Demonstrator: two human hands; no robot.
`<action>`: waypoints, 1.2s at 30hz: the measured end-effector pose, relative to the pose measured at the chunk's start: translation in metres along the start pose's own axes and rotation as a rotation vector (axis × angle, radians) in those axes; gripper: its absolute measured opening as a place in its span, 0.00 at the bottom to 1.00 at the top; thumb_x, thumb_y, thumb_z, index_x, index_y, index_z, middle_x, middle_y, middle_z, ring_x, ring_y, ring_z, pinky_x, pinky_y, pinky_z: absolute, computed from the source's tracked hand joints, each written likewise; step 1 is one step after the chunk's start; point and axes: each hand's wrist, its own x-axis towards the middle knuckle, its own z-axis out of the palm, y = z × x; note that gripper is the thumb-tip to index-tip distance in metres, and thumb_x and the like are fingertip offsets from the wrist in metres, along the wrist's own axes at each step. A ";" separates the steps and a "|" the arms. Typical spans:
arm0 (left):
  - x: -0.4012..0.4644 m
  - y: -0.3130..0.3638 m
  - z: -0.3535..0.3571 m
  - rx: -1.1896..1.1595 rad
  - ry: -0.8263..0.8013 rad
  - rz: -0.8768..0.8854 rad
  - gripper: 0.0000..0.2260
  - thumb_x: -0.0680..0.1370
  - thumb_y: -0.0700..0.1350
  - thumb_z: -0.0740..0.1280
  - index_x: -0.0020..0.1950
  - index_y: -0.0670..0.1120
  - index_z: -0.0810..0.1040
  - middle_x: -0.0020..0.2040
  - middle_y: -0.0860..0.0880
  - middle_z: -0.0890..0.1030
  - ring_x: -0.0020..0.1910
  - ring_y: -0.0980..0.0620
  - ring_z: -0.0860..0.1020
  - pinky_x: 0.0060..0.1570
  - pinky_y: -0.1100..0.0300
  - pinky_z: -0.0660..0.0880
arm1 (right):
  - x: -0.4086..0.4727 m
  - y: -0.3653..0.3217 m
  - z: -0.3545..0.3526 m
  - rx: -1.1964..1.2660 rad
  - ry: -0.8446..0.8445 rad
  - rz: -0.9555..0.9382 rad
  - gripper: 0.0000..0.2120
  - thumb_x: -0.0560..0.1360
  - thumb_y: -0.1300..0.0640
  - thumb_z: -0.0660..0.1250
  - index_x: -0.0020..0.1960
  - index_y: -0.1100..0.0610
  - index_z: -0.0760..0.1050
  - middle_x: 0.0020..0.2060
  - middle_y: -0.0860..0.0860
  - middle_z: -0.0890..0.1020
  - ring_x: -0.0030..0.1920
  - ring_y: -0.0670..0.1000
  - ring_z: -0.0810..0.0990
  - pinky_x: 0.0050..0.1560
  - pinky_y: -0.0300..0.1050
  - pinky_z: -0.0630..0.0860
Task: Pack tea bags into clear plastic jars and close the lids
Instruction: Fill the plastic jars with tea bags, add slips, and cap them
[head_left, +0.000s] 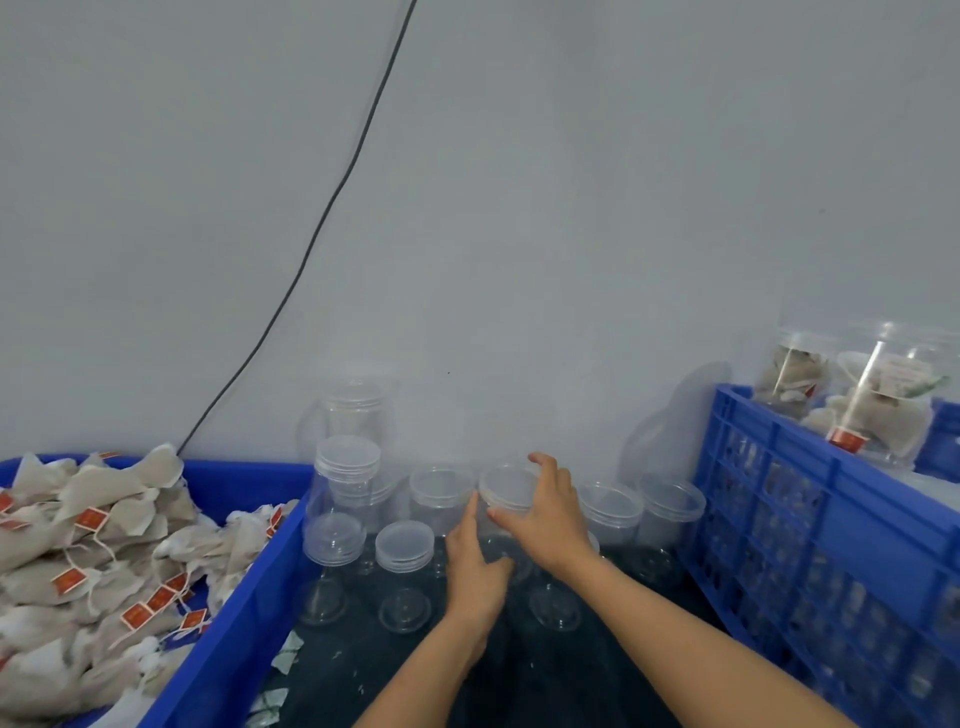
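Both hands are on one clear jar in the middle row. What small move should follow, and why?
Probably twist the lid off: the right hand grips it from above while the left hand steadies the jar, which looks empty. The tea bags still lie in the blue bin at left.

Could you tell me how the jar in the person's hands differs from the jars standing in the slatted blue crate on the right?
The held jar looks empty; the crate jars contain tea bags. The left hand holds the held jar's body and the right hand grips its lid, whereas nothing touches the crate jars. The held jar sits among empty jars on the dark surface; the crate jars sit higher, in the blue crate. Both are clear plastic.
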 end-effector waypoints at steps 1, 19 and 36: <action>-0.004 0.005 -0.002 0.024 0.007 0.036 0.39 0.74 0.30 0.65 0.76 0.61 0.56 0.73 0.48 0.60 0.69 0.49 0.65 0.63 0.50 0.74 | -0.003 -0.005 -0.005 0.033 0.026 -0.019 0.40 0.68 0.43 0.72 0.72 0.50 0.55 0.66 0.53 0.64 0.65 0.54 0.66 0.66 0.50 0.66; -0.149 0.005 -0.043 0.414 0.174 0.345 0.48 0.58 0.59 0.80 0.73 0.61 0.59 0.61 0.57 0.72 0.60 0.57 0.73 0.54 0.58 0.75 | -0.158 -0.070 -0.058 0.308 -0.061 0.009 0.42 0.65 0.38 0.74 0.71 0.48 0.56 0.64 0.48 0.66 0.59 0.48 0.69 0.60 0.45 0.70; -0.184 0.019 -0.102 -0.119 -0.677 -0.040 0.39 0.64 0.51 0.76 0.71 0.51 0.64 0.60 0.39 0.80 0.59 0.39 0.79 0.58 0.49 0.77 | -0.187 -0.071 -0.101 0.347 -0.610 -0.152 0.25 0.71 0.39 0.70 0.66 0.39 0.70 0.64 0.46 0.74 0.64 0.44 0.73 0.66 0.44 0.70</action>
